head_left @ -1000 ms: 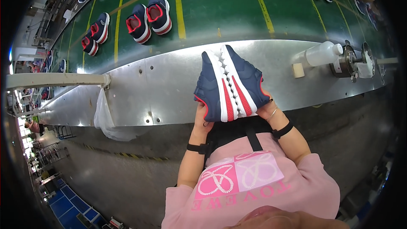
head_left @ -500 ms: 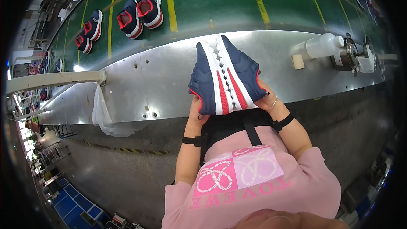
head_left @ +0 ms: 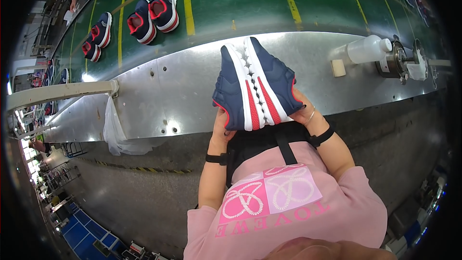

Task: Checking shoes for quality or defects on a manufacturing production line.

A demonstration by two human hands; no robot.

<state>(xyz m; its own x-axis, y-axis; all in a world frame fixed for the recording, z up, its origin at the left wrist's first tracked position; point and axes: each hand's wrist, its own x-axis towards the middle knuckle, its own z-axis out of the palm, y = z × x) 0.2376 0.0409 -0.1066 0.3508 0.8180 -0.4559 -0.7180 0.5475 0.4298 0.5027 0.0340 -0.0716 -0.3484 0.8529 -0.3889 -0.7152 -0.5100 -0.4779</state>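
Viewing the head camera, the inspector finds two shoes held together at the centre of the frame, above the near edge of the bench [head_left: 192,86]. Left shoe [head_left: 232,89] and right shoe [head_left: 275,81] are navy with red lining; their white and red soles face each other, toes toward the top of the frame, heels toward the bottom. Dark gaps show between the treads; full contact along the soles cannot be confirmed.

The left hand [head_left: 222,127] grasps the left shoe at its heel end; its fingers are partly hidden by the shoe. The right hand [head_left: 303,111] grasps the right shoe, likewise at the heel end, its fingers partly covered. Each forearm wears a black strap [head_left: 216,159].

Right of centre on the bench are a pale block [head_left: 338,68], a white bottle [head_left: 363,50] and a metal pot [head_left: 392,65], the bottle between the other two. At left, a clear bag [head_left: 113,127] hangs below the end of a pale rail [head_left: 62,91].

Across the top runs a green belt [head_left: 231,0]. Toward its upper left rest a large-looking pair [head_left: 166,19] and a second pair [head_left: 102,31], both navy and red.
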